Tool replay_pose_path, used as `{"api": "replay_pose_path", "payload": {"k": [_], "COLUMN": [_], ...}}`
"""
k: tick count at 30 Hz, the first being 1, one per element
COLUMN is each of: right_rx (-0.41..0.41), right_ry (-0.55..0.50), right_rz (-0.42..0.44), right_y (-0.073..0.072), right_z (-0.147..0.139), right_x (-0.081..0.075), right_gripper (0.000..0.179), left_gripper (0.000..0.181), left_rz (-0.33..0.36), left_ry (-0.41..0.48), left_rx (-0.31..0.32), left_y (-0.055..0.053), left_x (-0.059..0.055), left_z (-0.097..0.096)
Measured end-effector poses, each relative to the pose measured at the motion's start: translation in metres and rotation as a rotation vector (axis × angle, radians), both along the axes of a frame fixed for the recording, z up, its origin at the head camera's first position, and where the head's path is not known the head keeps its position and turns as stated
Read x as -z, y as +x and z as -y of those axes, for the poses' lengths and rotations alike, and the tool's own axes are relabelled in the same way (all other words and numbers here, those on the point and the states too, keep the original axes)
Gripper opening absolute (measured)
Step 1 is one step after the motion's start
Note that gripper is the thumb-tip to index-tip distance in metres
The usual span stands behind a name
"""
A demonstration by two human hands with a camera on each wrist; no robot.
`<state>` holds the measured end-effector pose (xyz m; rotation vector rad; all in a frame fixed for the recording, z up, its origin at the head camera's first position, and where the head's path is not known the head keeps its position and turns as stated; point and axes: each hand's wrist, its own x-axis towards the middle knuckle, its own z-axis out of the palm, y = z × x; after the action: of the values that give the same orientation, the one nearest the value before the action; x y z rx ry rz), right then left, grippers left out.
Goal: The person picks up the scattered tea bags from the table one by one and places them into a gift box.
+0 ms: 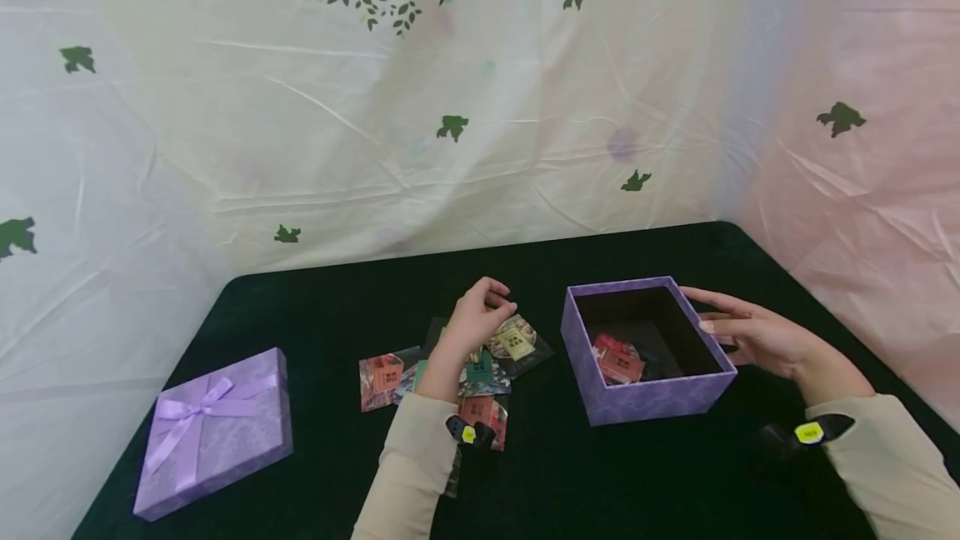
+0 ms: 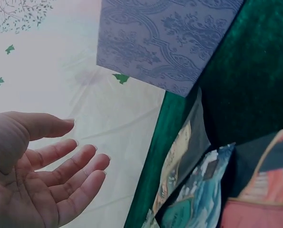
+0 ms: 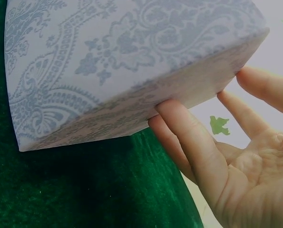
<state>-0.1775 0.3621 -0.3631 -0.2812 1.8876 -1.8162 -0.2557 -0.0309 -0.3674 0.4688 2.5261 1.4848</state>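
Note:
My left hand (image 1: 476, 319) hovers over a loose spread of flat, glossy packets (image 1: 480, 411) with red, green and yellow labels. In the left wrist view its fingers are apart and loosely bent, with nothing between them. A purple patterned box (image 1: 645, 402), open at the top, stands to the right of the spread. Inside it, toward the left, lies a red packet (image 1: 619, 363). My right hand (image 1: 765, 340) is at the box's right side. In the right wrist view its extended fingertips touch the outer wall (image 3: 131, 102).
A purple lid (image 1: 247, 436) with a ribbon bow lies on the left of the dark green cloth-covered table (image 1: 322, 307). Pale curtains (image 1: 360, 148) printed with leaves and green birds hang behind and at both sides. Each wrist wears a strapped camera.

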Motion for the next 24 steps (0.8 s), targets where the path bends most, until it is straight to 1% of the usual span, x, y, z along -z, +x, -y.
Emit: {"api": "replay_pose_path", "payload": {"k": [5,10,14,20,24], "right_rx": [0.001,-0.002,-0.007,-0.011,-0.022], "right_ry": [0.016,0.003,-0.013,-0.024,-0.037], "right_rz": [-0.001,0.006,0.016,0.021,0.021], "right_y": [-0.001,0.000,0.000,0.000,0.000], "right_z": [0.000,-0.001,0.000,0.000,0.000], "right_x": [0.000,0.000,-0.001,0.000,0.000], "right_gripper": [0.048,0.047,0.048,0.048,0.048], "left_gripper": [0.030,0.036,0.036,0.037,0.038], "left_rz": [0.009,0.004,-0.016,0.003,0.003], "left_ry": [-0.054,-0.154,-0.220,-0.304,-0.359], "left_rx": [0.008,0.044,0.041,0.035,0.032], "left_y": [-0.002,-0.002,-0.002,0.001,0.001], "left_x": [0.006,0.011,0.015,0.020,0.024], "left_z": [0.002,0.005,0.006,0.003,0.001]}}
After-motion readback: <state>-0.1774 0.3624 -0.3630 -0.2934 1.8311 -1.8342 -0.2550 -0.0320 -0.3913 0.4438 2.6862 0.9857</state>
